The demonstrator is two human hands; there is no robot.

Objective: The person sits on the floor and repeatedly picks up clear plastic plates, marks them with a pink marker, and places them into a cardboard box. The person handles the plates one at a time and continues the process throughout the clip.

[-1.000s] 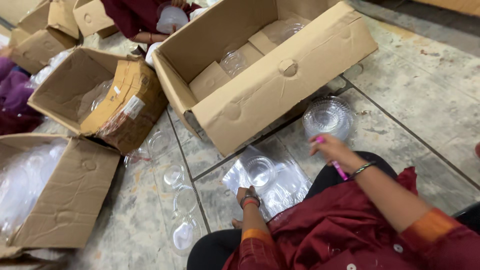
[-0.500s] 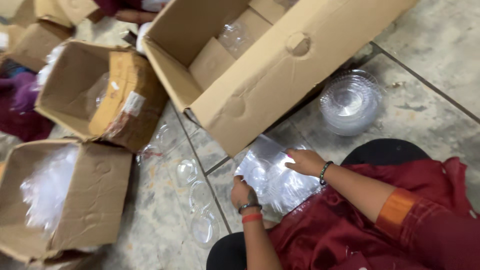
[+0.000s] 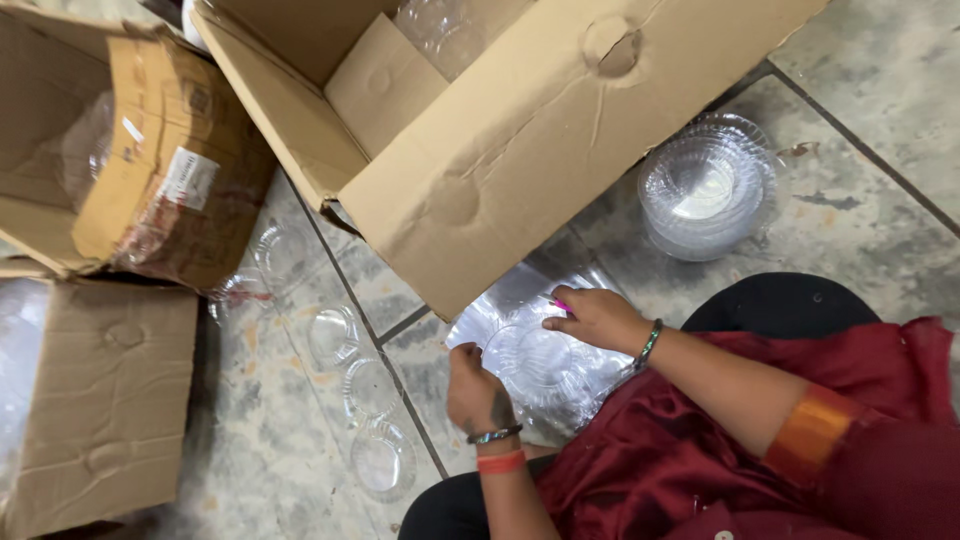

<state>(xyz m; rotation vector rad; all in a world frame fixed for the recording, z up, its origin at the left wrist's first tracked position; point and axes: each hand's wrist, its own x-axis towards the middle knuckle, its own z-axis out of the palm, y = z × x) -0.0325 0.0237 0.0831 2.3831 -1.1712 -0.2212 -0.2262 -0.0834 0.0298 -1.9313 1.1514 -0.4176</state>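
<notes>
I am holding a clear plastic bowl (image 3: 543, 358) over a crinkled clear plastic bag (image 3: 520, 300) on my lap. My left hand (image 3: 478, 390) pinches the bowl's rim at about 8 o'clock, fingers curled shut on it; my right hand (image 3: 592, 316) grips the rim at 1 o'clock, fingers bent over the edge (nails painted pink). A stack of clear bowls (image 3: 705, 195) sits on the tiled floor (image 3: 860, 220) at 2 o'clock, a big cardboard box (image 3: 520, 150) at 12.

Packing workshop: cartons (image 3: 520, 150), tiled floor (image 3: 860, 80)
</notes>
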